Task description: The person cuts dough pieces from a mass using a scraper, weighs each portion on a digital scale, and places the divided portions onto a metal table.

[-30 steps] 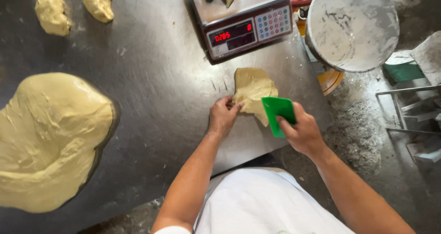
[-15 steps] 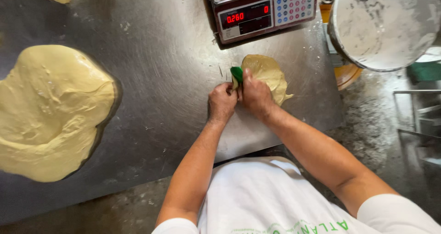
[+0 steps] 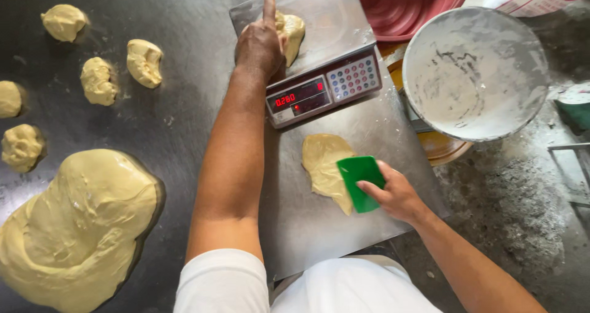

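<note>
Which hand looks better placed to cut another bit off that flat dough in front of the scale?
Probably the right hand: it holds the green scraper right against the flat dough. The left hand is stretched away, resting on the dough piece on the scale.

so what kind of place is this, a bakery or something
Probably a bakery or commercial kitchen: a steel worktable with a big dough mass and cut portions, a digital scale weighing a piece, and a floury bowl.

left hand (image 3: 261, 43) now on scale dough (image 3: 290, 33) — scraper (image 3: 361, 183) drawn back
</note>
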